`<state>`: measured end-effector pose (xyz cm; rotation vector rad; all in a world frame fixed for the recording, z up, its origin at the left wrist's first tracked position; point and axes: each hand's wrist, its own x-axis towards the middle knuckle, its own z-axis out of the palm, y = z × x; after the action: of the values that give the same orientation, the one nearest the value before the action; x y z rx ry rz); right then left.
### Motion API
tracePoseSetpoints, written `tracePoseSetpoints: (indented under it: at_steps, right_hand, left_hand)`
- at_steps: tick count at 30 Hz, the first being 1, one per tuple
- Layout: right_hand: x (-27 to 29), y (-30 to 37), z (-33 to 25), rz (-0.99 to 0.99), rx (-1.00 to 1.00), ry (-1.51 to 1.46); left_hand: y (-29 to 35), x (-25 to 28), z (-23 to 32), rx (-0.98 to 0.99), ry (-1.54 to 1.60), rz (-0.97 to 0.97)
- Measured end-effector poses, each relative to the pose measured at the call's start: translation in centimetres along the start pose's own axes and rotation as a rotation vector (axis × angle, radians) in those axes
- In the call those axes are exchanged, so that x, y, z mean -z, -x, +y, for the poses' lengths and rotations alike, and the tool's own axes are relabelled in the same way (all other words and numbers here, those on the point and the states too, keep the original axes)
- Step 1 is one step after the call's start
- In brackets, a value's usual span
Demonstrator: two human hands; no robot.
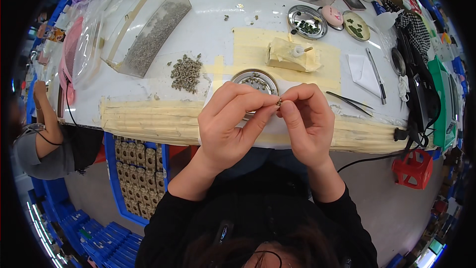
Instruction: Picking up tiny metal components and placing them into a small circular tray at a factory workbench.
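Observation:
My left hand (pixel 230 119) and my right hand (pixel 308 121) meet fingertip to fingertip above the front edge of the table. Pinched between both is a tiny brassy metal piece (pixel 279 102), too small to name more exactly. Just behind my fingers lies a round metal dish (pixel 240 76) with several small metal pieces in it; my left hand covers its near part. To the left is a loose heap of small metal pieces (pixel 186 73). Beyond the dish stands a tape-wrapped block (pixel 292 55) with a small white nozzle on top.
A clear plastic box (pixel 157 32) of small grey pieces lies at the far left. Right of my hands are tweezers (pixel 350 103), a white cloth (pixel 363 75) and a pen-like tool (pixel 375 74). Dishes with dark green pieces (pixel 307 22) sit farther back. Another person's arm (pixel 47 116) is at left.

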<state>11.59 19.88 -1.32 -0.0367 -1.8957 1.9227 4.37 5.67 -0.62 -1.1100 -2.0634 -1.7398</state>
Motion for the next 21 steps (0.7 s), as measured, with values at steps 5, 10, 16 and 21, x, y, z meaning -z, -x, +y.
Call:
tracePoseSetpoints:
  at_steps: [5,10,16,21]
  right_hand:
    - [0.2,-0.2,-0.2,0.056,0.033,0.058]
    - [2.9,-3.1,-2.6,0.216,0.42,0.582]
    - [3.5,-6.0,-2.0,0.231,0.434,0.972]
    - [3.5,-6.5,-1.6,0.187,0.365,0.965]
  left_hand:
    - [-0.5,0.1,0.1,0.005,0.009,-0.023]
    - [-1.9,0.5,-0.2,-0.023,-0.029,0.005]
    - [-1.6,-0.4,-0.8,0.007,0.005,0.048]
    - [-1.1,-0.1,-1.1,0.013,0.039,0.093]
